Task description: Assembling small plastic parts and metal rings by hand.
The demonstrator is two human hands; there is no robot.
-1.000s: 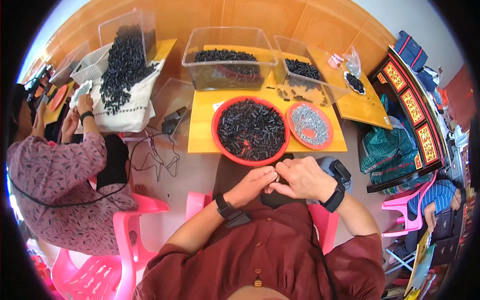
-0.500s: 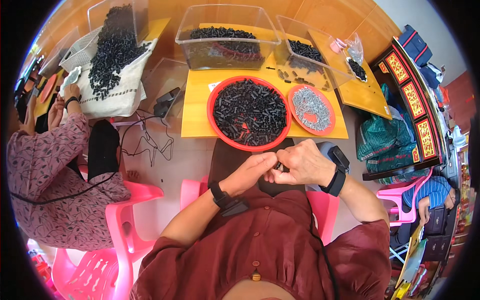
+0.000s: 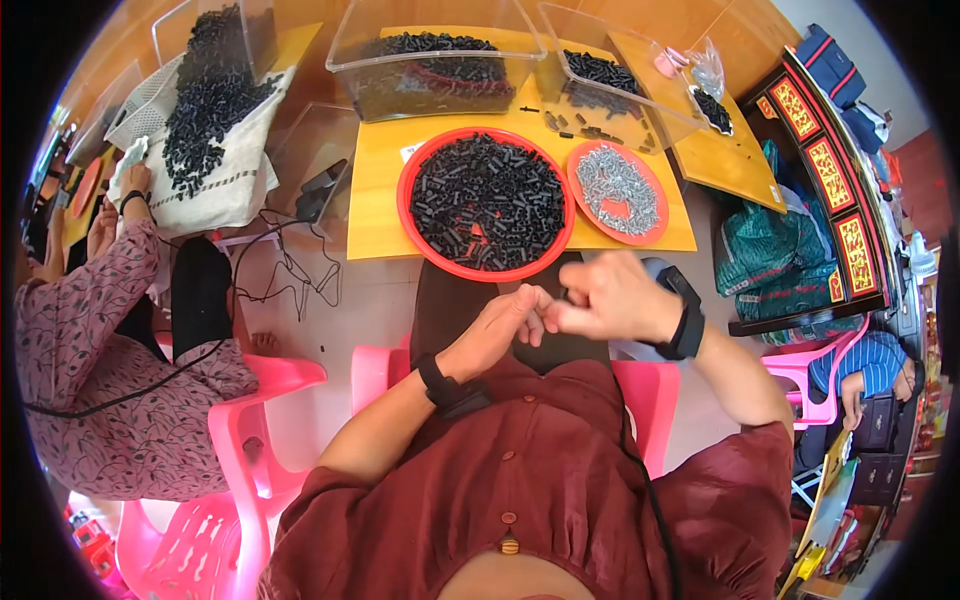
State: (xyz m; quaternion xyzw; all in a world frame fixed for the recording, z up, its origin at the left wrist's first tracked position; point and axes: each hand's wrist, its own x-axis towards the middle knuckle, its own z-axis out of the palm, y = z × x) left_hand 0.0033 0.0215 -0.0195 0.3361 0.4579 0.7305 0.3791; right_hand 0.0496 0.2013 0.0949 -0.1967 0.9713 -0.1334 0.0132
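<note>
My left hand [image 3: 500, 330] is closed over my lap, its fingertips pressed together; what they hold, if anything, is hidden. Touching or nearly touching it, my right hand [image 3: 622, 300] is curled and slightly blurred by motion, with a small dark spot showing at its fingers that I cannot make out. Just beyond both hands stands a round red basin [image 3: 404, 215] full of short black tubular pieces [image 3: 485, 200]. To its right lies a red oval plate [image 3: 655, 232] heaped with small silvery metal parts [image 3: 612, 185].
Clear plastic bins [image 3: 350, 85] of black pieces stand on the yellow table [image 3: 375, 220]. Several loose black pieces [image 3: 600, 133] lie near the right bin. At left, a person [image 3: 130, 370] sits by a pink chair [image 3: 240, 420]. Cables [image 3: 290, 265] trail on the floor. A carved cabinet [image 3: 820, 200] stands right.
My right hand has turned and lifted slightly at the knuckles, shifting a little right of my left hand. The whole view has moved a little, so the table appears higher and further left.
</note>
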